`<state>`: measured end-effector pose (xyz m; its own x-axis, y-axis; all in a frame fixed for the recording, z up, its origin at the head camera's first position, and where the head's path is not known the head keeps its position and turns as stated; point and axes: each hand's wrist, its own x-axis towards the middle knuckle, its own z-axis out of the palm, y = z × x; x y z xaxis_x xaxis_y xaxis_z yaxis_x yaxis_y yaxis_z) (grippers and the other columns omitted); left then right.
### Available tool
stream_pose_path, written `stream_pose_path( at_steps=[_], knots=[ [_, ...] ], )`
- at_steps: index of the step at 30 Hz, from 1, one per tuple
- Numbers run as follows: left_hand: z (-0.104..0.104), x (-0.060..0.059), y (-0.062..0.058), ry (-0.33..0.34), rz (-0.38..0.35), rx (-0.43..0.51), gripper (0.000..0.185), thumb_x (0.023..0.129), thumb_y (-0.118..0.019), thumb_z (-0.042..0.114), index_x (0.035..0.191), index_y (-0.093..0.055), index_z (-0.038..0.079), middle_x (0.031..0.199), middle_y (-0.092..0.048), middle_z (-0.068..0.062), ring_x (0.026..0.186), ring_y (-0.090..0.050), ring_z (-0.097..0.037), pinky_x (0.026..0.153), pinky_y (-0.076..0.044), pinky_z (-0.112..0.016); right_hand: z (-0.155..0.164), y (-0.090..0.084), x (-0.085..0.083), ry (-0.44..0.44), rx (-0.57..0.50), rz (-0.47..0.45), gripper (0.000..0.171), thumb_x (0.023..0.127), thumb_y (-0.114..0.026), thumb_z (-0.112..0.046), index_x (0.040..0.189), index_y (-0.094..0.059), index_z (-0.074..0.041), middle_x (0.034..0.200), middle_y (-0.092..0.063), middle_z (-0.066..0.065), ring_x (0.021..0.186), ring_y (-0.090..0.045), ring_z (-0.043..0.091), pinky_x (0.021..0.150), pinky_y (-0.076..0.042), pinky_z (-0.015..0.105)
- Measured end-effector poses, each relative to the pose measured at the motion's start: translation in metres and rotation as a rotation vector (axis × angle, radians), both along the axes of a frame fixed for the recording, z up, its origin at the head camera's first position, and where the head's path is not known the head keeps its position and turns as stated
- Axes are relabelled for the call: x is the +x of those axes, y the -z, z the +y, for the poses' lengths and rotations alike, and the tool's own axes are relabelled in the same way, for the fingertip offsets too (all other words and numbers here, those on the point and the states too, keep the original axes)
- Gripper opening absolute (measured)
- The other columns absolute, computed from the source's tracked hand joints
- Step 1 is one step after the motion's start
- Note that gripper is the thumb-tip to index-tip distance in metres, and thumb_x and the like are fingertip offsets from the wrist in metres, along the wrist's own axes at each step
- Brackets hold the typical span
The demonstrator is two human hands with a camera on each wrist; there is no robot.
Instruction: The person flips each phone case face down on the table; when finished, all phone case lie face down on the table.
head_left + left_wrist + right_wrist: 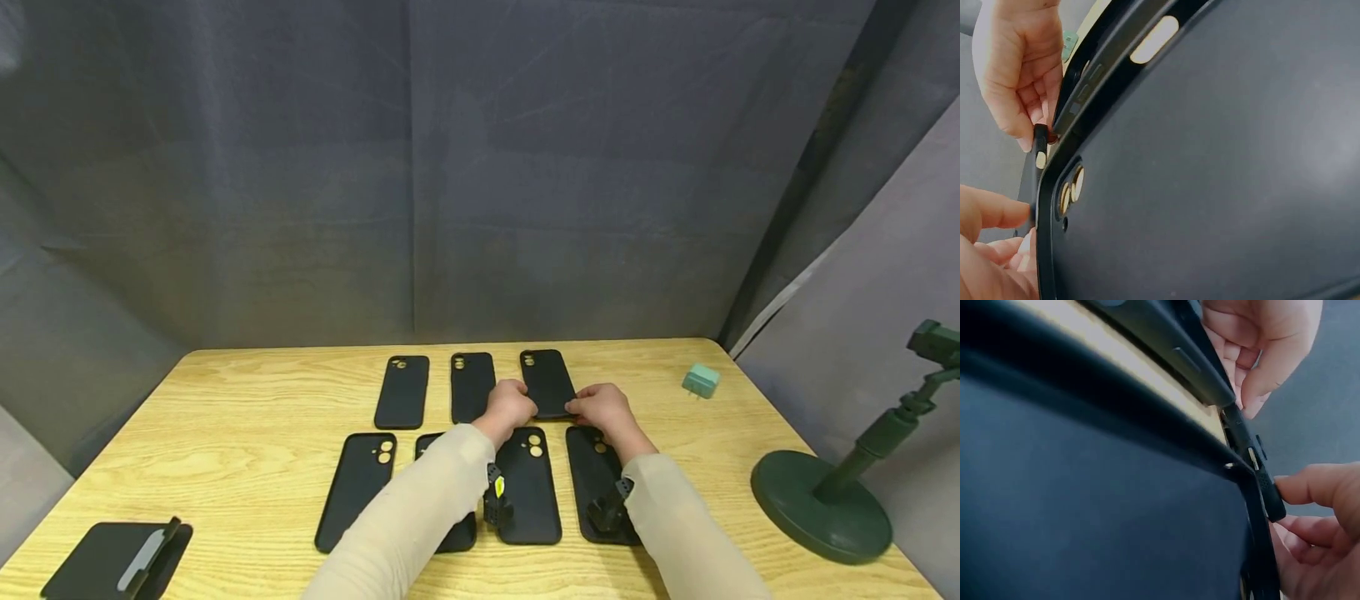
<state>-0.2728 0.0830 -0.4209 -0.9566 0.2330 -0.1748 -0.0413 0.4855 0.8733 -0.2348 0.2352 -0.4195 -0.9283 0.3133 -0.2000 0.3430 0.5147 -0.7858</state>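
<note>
Currently I log one black phone case (547, 382), far row, rightmost, on the wooden tabletop (247, 400); my left hand (510, 407) and right hand (606, 408) each pinch a near corner. Likely light, thin, flexible, somewhat grippy; best held at rim edges. Six similar cases lie alongside.

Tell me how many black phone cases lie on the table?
7. Back row: left, middle, and right, pinched by both hands. Front row: far left, one under the left sleeve, centre, right. Sleeves might hide more.
</note>
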Motion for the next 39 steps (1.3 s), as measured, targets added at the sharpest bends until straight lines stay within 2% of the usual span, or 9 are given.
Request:
stream_pose_path(
  at_steps=[6,10,14,17,22,26,30,33,39],
  knots=[
    [0.001,-0.001,0.000,0.014,0.007,-0.054,0.041,0.081,-0.060,-0.002,0.122,-0.057,-0.001,0.128,-0.054,-0.014,0.092,-0.054,-0.024,0.062,-0.041,-0.028,0.002,0.004,-0.003,-0.056,0.154,0.019,0.031,0.081,-0.067,-0.016,0.101,-0.063,0.006,0.089,-0.064,0.017,0.076,-0.061,0.025,0.066,-0.050,0.038],
    [0.002,-0.001,0.002,0.001,0.002,-0.072,0.040,0.081,-0.059,-0.002,0.121,-0.058,0.000,0.125,-0.055,-0.014,0.098,-0.055,-0.024,0.066,-0.045,-0.029,0.001,0.003,-0.002,-0.073,0.201,0.009,0.033,0.081,-0.067,-0.018,0.103,-0.063,0.007,0.094,-0.062,0.019,0.079,-0.059,0.028,0.067,-0.050,0.039],
    [-0.001,-0.001,0.002,-0.007,-0.015,-0.062,0.038,0.082,-0.061,0.001,0.120,-0.058,0.001,0.123,-0.056,-0.013,0.106,-0.055,-0.026,0.075,-0.049,-0.033,-0.001,0.004,-0.003,-0.075,0.201,0.010,0.034,0.081,-0.067,-0.019,0.104,-0.062,0.006,0.097,-0.062,0.020,0.081,-0.059,0.028,0.069,-0.050,0.039],
    [-0.006,0.001,0.000,0.022,-0.035,-0.007,0.038,0.085,-0.061,0.004,0.122,-0.057,0.001,0.122,-0.056,-0.012,0.101,-0.058,-0.027,0.077,-0.049,-0.035,-0.001,0.003,-0.002,-0.064,0.200,0.013,0.034,0.081,-0.067,-0.019,0.103,-0.062,0.006,0.095,-0.062,0.019,0.080,-0.058,0.028,0.068,-0.049,0.039],
    [-0.023,0.005,-0.007,0.059,-0.044,0.129,0.037,0.086,-0.060,0.003,0.123,-0.055,-0.001,0.116,-0.057,-0.013,0.080,-0.058,-0.024,0.067,-0.047,-0.031,-0.005,-0.001,-0.001,-0.035,0.192,0.034,0.035,0.086,-0.062,-0.021,0.108,-0.060,0.007,0.099,-0.061,0.022,0.082,-0.058,0.029,0.070,-0.049,0.040],
    [-0.041,0.008,-0.011,0.047,-0.042,0.229,0.037,0.086,-0.058,0.002,0.123,-0.055,-0.003,0.116,-0.057,-0.016,0.086,-0.060,-0.030,0.066,-0.048,-0.033,-0.011,-0.007,0.000,-0.014,0.170,0.092,0.039,0.089,-0.056,-0.022,0.115,-0.056,0.007,0.111,-0.058,0.025,0.091,-0.057,0.033,0.078,-0.048,0.044],
    [-0.061,0.011,-0.014,0.037,-0.039,0.310,0.037,0.087,-0.057,0.003,0.123,-0.054,-0.005,0.111,-0.057,-0.018,0.096,-0.060,-0.035,0.079,-0.051,-0.038,-0.019,-0.013,0.003,-0.023,0.129,0.146,0.040,0.091,-0.055,-0.023,0.120,-0.055,0.005,0.116,-0.056,0.024,0.100,-0.055,0.035,0.082,-0.047,0.046],
    [-0.076,0.015,-0.015,0.039,-0.033,0.352,0.036,0.088,-0.056,0.003,0.122,-0.053,-0.005,0.105,-0.057,-0.016,0.101,-0.059,-0.036,0.086,-0.050,-0.040,-0.027,-0.019,0.008,-0.051,0.087,0.181,0.041,0.091,-0.054,-0.023,0.122,-0.055,0.004,0.118,-0.056,0.023,0.104,-0.054,0.036,0.083,-0.046,0.046],
    [-0.104,0.026,-0.024,0.022,0.010,0.393,0.031,0.086,-0.056,-0.001,0.117,-0.056,-0.006,0.095,-0.057,-0.011,0.094,-0.058,-0.034,0.082,-0.051,-0.037,-0.049,-0.028,0.017,-0.122,0.056,0.233,0.039,0.091,-0.054,-0.023,0.121,-0.056,0.002,0.109,-0.058,0.020,0.097,-0.056,0.032,0.077,-0.047,0.041]
  ],
)
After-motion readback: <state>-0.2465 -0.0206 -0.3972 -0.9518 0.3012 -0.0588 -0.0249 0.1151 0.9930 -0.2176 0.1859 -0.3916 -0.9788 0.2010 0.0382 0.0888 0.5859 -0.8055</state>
